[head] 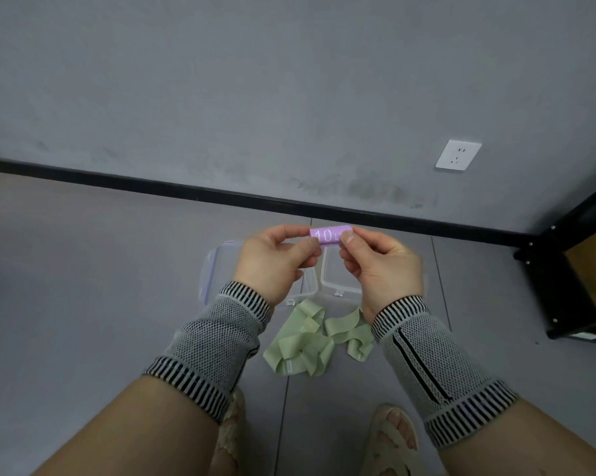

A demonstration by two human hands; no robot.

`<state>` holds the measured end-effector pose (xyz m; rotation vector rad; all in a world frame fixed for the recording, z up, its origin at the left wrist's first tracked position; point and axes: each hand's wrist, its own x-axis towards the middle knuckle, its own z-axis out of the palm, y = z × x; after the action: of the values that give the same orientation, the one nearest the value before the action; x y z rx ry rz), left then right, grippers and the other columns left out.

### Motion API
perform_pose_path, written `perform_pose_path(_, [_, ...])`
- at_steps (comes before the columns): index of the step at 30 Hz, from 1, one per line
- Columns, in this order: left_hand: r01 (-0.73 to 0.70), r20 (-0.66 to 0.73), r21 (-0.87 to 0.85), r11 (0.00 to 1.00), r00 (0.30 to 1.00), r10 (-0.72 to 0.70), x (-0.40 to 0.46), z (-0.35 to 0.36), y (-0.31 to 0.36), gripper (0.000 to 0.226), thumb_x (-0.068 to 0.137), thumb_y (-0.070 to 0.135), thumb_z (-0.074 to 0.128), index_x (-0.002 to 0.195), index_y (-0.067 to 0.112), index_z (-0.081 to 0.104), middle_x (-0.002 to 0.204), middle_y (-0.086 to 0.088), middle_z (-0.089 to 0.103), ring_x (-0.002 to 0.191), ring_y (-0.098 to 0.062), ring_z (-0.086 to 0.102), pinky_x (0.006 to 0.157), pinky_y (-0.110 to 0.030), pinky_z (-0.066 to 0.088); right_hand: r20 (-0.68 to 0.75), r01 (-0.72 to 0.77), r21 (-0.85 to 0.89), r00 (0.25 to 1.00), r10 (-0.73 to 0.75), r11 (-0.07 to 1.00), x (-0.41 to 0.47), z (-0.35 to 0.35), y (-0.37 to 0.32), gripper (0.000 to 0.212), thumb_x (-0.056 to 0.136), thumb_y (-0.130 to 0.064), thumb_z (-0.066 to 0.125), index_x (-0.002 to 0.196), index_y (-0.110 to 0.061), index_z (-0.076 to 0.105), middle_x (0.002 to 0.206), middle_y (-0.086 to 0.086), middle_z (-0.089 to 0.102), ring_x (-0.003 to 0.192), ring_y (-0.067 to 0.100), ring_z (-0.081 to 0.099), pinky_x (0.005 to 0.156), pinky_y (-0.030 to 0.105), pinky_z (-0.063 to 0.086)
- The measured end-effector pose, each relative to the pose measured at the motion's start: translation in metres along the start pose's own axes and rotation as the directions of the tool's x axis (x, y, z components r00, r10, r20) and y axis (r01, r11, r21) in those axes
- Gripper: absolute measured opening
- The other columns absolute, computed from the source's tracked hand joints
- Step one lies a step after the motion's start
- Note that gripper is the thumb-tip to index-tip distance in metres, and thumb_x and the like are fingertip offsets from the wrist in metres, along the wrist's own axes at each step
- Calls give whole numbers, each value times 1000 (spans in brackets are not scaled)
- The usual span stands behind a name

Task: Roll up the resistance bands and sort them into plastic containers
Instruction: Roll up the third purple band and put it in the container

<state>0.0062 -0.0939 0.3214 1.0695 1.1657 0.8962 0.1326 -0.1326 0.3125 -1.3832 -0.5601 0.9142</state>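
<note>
Both hands, left hand (272,261) and right hand (380,266), pinched the rolled purple band (329,236) above the clear containers (337,283). Green bands (310,341) lay unrolled below. Best bet was probably keeping that roll tight while lowering it in.

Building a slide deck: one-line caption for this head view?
Both hands, left hand and right hand, pinch a rolled purple band above two clear containers and loose green bands.

Your left hand (272,259) and right hand (380,266) pinch a rolled purple band (328,236) above two clear boxes (337,276) and green bands (310,341).
</note>
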Motion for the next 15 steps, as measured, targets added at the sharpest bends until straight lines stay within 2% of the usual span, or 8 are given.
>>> perform_pose_path(5, [-28,-62,3,1000,998,28,16,-8,9,14,86,11,64,99,13,68,71,0,70,63,-7,61,56,-18,45,45,-26,55,999,24,998,11,19,-3,10,81,-4,71,85,-13,71,65,1,68,60,9,62,65,23,53])
perform_pose_path(12, [-97,-20,190,977,995,102,53,-25,-17,23,93,9,53,110,22,62,79,11,70,64,3,63,55,-11,47,34,-84,13,996,84,996,47,37,28,10,81,-9,72,91,-12,72,74,5,71,68,12,66,67,24,52])
perform_pose_path(15, [-120,-21,294,948,991,132,80,-35,-48,28,93,9,50,115,24,59,84,14,69,67,7,63,56,-10,46,31,-124,-29,992,125,992,69,44,60,10,81,-11,72,91,-11,71,71,4,71,66,11,66,69,25,54])
